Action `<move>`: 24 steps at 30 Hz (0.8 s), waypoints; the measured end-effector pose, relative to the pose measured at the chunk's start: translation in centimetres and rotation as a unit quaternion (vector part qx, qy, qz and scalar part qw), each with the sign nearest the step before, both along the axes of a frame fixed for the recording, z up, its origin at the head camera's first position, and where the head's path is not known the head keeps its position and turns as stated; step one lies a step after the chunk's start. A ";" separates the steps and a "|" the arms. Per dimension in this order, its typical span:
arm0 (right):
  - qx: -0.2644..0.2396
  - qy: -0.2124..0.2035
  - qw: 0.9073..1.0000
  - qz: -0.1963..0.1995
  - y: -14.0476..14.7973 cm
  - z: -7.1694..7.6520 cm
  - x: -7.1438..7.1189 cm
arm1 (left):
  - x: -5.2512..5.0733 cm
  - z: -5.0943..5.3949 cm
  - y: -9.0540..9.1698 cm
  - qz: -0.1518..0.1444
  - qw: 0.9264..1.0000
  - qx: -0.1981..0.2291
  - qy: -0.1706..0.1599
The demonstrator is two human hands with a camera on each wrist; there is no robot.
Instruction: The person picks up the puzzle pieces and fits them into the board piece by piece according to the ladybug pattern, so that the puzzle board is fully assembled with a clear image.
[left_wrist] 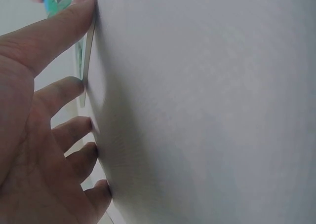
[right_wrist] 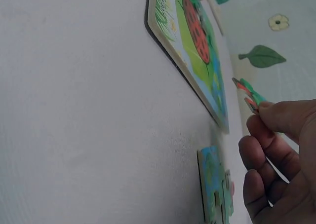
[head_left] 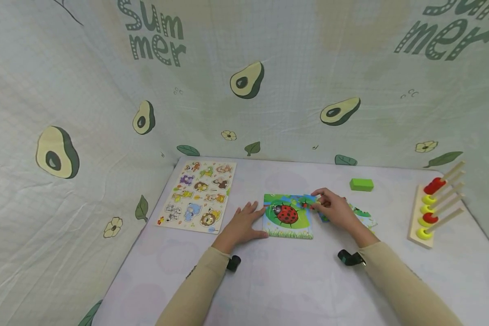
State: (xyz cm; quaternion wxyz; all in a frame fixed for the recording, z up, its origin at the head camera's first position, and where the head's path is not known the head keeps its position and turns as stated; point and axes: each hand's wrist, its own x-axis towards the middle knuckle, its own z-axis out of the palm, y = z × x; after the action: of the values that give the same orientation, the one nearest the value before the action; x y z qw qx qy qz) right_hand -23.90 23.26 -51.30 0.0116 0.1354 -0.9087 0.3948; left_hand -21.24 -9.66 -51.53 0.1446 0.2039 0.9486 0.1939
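Ladybug jigsaw, one piece in hand

Item: ladybug puzzle board [head_left: 287, 217], flat on the table, mid-front of the person.
Item: jigsaw piece [right_wrist: 249, 92], raised, near the board's upper right corner; pinched between thumb and fingertips of the right hand [head_left: 335, 209]. Likely fault: a slip or twist from so small a grip, or a skewed landing that dislodges neighbouring parts.
Item: left hand [head_left: 243, 225], fingers spread, thumb and forefinger touching the board's left edge. Likely fault: uneven pressure there swings the board out of line.
Item: loose jigsaw pieces [head_left: 363, 216], beside and partly behind the right hand; a lowered wrist could scatter them.
Outlying: green block [head_left: 361, 184]; ring-stacking counter [head_left: 415, 217]; animal puzzle board [head_left: 195, 197], all well clear of risk.
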 end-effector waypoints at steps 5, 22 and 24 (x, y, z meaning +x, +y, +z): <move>-0.015 -0.004 1.000 0.010 -0.9 -0.2 0.2 | 0.0 0.0 0.0 0.001 1.000 0.004 -0.001; -0.023 -0.032 0.999 0.029 -4.2 -0.9 -0.5 | -0.2 -0.5 0.0 0.001 1.000 -0.001 0.004; -0.022 -0.030 0.999 0.032 -4.5 -1.0 -0.7 | -0.2 -0.5 0.0 0.002 1.000 -0.001 0.004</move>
State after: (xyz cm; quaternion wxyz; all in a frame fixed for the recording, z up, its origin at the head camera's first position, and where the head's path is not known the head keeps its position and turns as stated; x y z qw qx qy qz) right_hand -24.57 18.79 -52.34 -0.0253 0.1520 -0.8951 0.4185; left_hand -21.45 -9.68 -52.06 0.1404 0.2023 0.9500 0.1921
